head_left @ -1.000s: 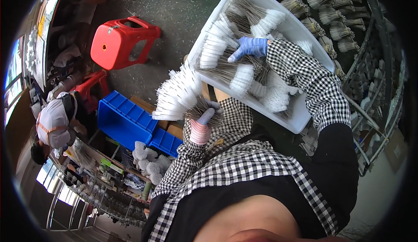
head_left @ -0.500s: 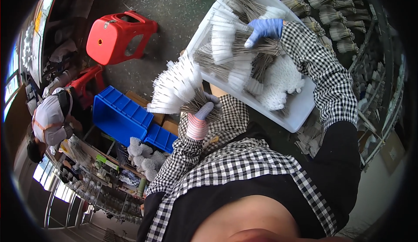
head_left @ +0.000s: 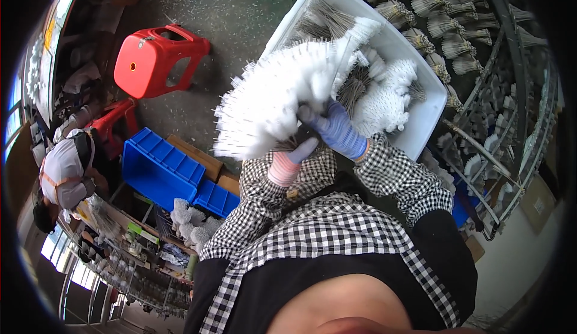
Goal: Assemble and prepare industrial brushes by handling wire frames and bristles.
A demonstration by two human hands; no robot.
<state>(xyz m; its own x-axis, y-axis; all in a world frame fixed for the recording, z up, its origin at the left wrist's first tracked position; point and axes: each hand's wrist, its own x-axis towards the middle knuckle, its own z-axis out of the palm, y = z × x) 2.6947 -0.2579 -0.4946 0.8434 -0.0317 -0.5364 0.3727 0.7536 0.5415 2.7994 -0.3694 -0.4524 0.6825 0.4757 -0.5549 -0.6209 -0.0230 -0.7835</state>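
Observation:
A large fanned bundle of white-bristled wire brushes is held in front of me, over my lap and the near-left side of a white plastic tub. My left hand, in a glove with a pink striped cuff, is closed round the wire stems at the bottom of the bundle. My right hand, in a blue-violet glove, closes on the bundle's right side, its fingers partly hidden by the bristles. More brushes lie in the tub, some with bristles up, others showing bare wire stems.
A red stool stands on the floor at far left. Blue crates are below it, beside grey brush bundles. Many brush bundles lie at far right by a metal rack. Another person works at the left.
My right hand has come from inside the tub down and left to my left hand, bringing brushes along. The held bundle is now much larger.

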